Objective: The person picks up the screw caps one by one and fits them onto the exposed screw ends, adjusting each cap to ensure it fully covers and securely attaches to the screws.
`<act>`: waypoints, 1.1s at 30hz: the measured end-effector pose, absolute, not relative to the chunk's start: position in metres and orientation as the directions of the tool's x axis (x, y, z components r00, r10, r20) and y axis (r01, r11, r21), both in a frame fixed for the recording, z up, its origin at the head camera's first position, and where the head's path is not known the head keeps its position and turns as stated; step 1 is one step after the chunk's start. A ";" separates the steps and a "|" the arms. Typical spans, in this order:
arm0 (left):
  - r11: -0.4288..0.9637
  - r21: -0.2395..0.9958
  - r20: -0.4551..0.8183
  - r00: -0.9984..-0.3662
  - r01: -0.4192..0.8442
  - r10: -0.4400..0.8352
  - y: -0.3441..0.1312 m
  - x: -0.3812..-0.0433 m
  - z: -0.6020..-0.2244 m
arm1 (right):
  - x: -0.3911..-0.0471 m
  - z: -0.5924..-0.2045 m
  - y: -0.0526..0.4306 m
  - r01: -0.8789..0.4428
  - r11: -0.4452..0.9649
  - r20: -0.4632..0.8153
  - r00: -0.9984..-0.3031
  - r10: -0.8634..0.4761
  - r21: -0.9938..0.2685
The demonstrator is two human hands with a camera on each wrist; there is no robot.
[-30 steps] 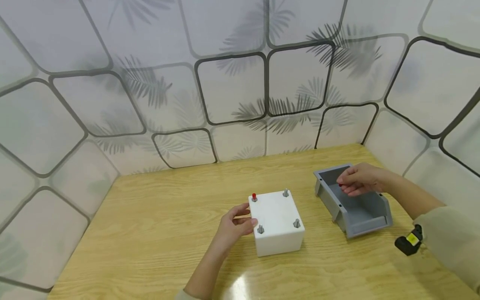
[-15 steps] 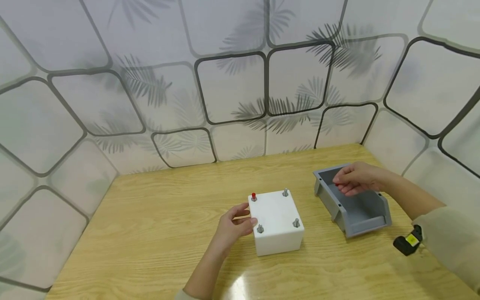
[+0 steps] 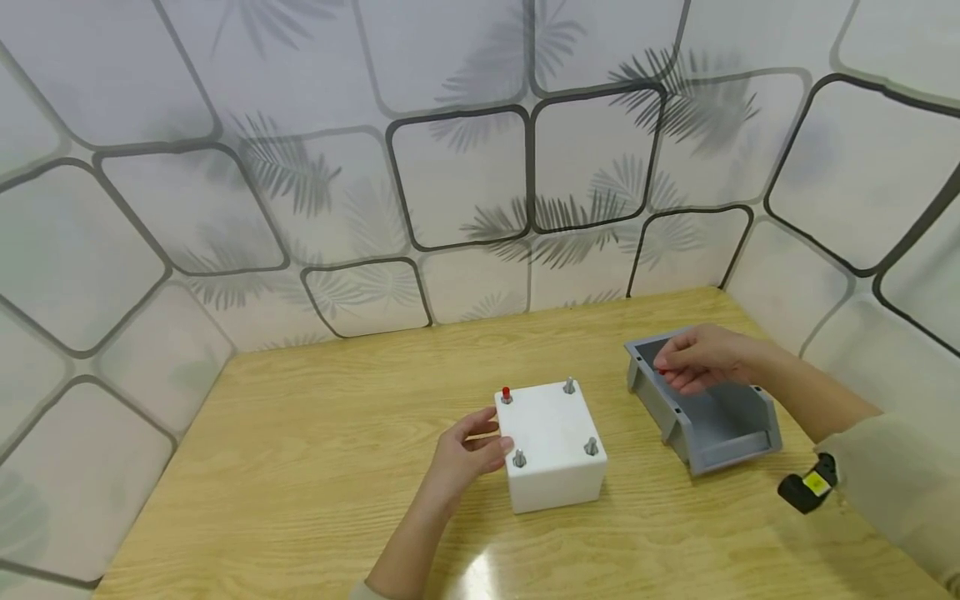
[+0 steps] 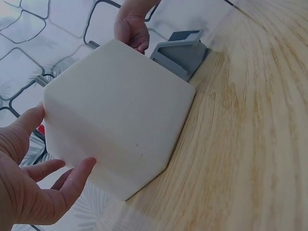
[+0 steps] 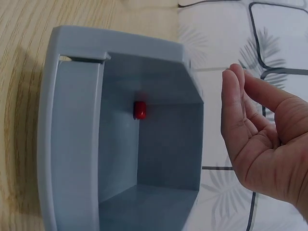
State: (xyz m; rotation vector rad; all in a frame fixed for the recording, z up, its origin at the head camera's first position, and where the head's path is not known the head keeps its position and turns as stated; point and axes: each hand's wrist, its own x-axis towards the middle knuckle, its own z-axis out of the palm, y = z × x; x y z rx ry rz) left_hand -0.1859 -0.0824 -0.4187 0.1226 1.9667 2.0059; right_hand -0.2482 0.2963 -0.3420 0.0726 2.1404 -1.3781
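Observation:
A white box stands on the table with a metal bolt at each corner of its top. A red cap sits on its far-left bolt. My left hand rests against the box's left side, thumb at the top edge and fingertips on the side, as the left wrist view also shows. Over the grey bin, my right hand pinches a small red cap between thumb and fingertips. In the right wrist view that cap is hidden by the fingers, and another red cap lies inside the bin.
The wooden table meets a patterned curtain-like backdrop behind and at both sides. The bin stands right of the box, with a strip of table between them. A black wrist device hangs by the right sleeve.
My right hand, with the red cap in its fingertips, has moved slightly left over the bin towards its left wall. The left hand and the box stay in place.

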 end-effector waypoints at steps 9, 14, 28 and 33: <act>0.000 0.983 -0.178 -0.942 -0.186 0.284 -0.082 -0.187 -0.419 | -0.244 -0.334 0.283 0.308 0.451 -0.474 -0.820 -0.321 -0.838; -0.003 0.984 -0.172 -0.942 -0.181 0.289 -0.082 -0.188 -0.420 | -0.243 -0.329 0.280 0.299 0.430 -0.459 -0.821 -0.340 -0.852; -0.003 0.984 -0.168 -0.942 -0.176 0.291 -0.083 -0.187 -0.420 | -0.242 -0.316 0.268 0.246 0.432 -0.410 -0.846 -0.340 -0.867; 0.000 0.985 -0.166 -0.941 -0.174 0.296 -0.083 -0.188 -0.420 | -0.240 -0.313 0.265 0.239 0.429 -0.401 -0.851 -0.340 -0.871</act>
